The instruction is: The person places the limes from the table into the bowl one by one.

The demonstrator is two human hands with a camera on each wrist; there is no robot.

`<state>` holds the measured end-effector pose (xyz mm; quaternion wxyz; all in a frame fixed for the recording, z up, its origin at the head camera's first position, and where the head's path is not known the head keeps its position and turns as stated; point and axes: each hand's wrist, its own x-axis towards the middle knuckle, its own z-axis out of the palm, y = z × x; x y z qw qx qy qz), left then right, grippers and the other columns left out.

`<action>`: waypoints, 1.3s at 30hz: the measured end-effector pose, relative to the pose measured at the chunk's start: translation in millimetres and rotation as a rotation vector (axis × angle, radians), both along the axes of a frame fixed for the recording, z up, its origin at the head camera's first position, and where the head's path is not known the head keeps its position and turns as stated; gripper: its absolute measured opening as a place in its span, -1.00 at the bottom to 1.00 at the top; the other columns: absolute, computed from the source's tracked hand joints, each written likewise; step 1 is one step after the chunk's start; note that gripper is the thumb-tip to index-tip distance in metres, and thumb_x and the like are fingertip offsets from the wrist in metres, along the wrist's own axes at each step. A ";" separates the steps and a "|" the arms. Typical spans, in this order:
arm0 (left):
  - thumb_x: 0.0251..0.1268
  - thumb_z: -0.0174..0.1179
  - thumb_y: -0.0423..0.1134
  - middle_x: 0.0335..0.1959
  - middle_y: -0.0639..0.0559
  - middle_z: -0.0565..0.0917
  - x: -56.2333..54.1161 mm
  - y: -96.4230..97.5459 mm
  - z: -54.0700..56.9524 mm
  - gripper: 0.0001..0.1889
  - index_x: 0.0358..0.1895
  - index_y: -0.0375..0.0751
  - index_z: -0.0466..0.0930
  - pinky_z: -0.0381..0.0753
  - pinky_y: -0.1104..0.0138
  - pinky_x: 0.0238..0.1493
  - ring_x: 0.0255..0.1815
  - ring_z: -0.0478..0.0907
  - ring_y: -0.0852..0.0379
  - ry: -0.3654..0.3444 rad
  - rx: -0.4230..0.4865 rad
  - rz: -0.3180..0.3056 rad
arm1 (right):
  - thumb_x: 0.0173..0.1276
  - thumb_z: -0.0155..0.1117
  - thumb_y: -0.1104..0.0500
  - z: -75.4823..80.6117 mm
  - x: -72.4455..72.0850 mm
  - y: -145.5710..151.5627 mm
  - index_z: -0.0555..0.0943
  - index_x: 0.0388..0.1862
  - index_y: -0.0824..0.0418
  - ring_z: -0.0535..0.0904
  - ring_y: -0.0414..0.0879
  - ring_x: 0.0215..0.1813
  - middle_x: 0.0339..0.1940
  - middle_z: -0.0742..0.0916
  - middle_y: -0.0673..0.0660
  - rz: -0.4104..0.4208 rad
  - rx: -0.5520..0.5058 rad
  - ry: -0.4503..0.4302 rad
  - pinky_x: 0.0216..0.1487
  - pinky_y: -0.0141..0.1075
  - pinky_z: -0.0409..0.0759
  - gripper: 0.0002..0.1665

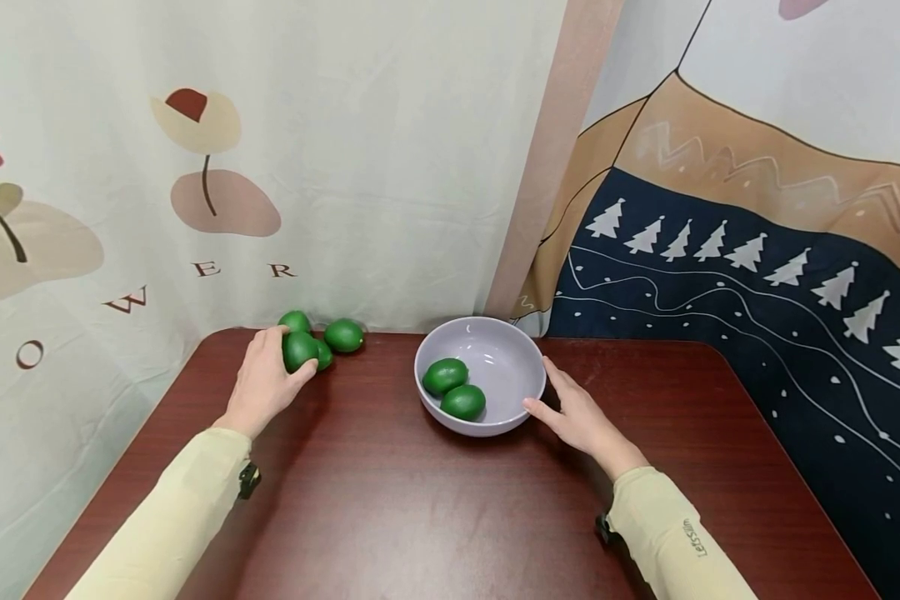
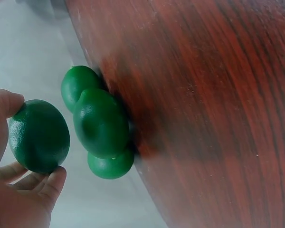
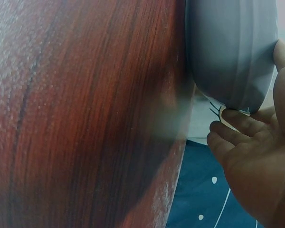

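Between thumb and fingertips, my left hand [image 1: 261, 379] grips a green lime [image 1: 300, 351] at the table's back left. In the left wrist view, that lime [image 2: 39, 136] appears apart from three others. One lime [image 1: 343, 335] lies to the right of the held one, another [image 1: 295, 322] behind it, and a third [image 1: 322, 357] is partly hidden by it. A pale purple-grey bowl [image 1: 510, 367] contains two limes, one [image 1: 445, 377] behind the other [image 1: 463, 402]. At the bowl's right side, my right hand [image 1: 581, 417] holds it, thumb at the rim and fingers against the outer wall.
The dark red-brown wooden table [image 1: 390, 508] has its back edge close to a pale printed curtain [image 1: 375, 167]. A navy cloth with white trees [image 1: 667, 283] hangs at the right, beyond the table's edge.
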<state>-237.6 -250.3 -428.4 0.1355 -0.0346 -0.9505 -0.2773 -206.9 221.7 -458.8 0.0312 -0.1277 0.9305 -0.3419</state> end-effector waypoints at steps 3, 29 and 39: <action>0.38 0.27 -0.17 0.32 -0.51 0.32 -0.3 1.6 0.8 -0.28 0.42 -0.55 0.23 0.42 -0.27 0.13 0.23 0.31 -0.38 0.004 -0.001 -0.009 | 0.50 0.30 -0.12 -0.1 0.2 -0.3 -0.01 0.70 0.31 0.15 0.32 0.63 0.66 0.22 0.36 0.000 -0.001 0.000 0.53 0.25 0.19 0.07; 0.32 0.31 -0.21 0.35 -0.39 0.37 2.1 29.6 12.2 -0.36 0.37 -0.47 0.32 0.42 -0.20 0.19 0.29 0.32 -0.28 0.082 0.025 -0.063 | 0.50 0.28 -0.14 -1.3 -0.1 0.2 -0.01 0.70 0.31 0.13 0.33 0.64 0.66 0.20 0.36 -0.003 -0.002 -0.003 0.53 0.26 0.19 0.07; 0.30 0.31 -0.19 0.30 -0.37 0.41 3.5 45.6 17.1 -0.35 0.37 -0.44 0.33 0.50 -0.20 0.10 0.21 0.37 -0.26 0.106 0.020 -0.092 | 0.50 0.30 -0.11 -0.6 0.1 0.0 0.00 0.70 0.31 0.14 0.33 0.64 0.66 0.22 0.37 -0.002 -0.008 0.004 0.53 0.25 0.18 0.06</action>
